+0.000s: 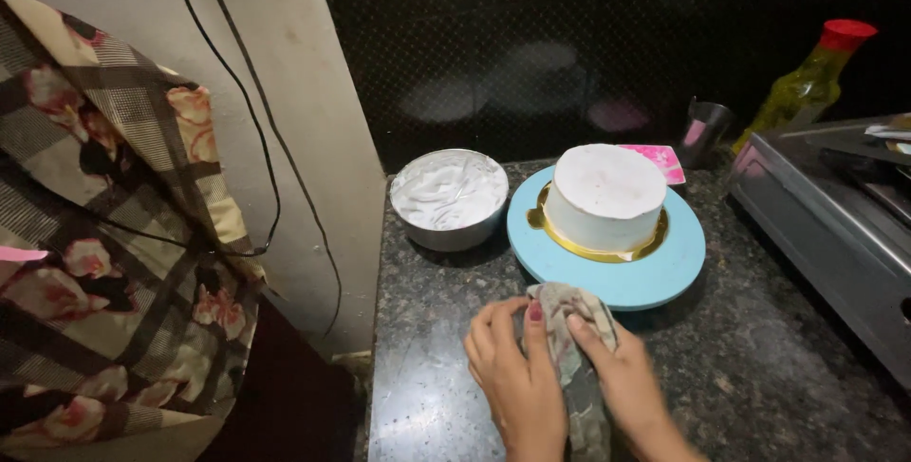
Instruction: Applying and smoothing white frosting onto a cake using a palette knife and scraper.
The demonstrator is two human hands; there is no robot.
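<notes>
The dark speckled stone bench [759, 367] carries a round light-blue turntable [569, 263] with a white frosted cake [607, 192] on a gold board. At the turntable's near edge lies a crumpled grey cloth [569, 329], long axis running toward the person. Left hand [512, 377] and right hand [626, 377] flank it, fingers [534, 315] curled around the cloth, equally near.

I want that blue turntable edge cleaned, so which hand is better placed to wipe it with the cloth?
Probably the right hand: it grips the cloth nearest the turntable rim. The left hand sits farther left on the counter.
</notes>
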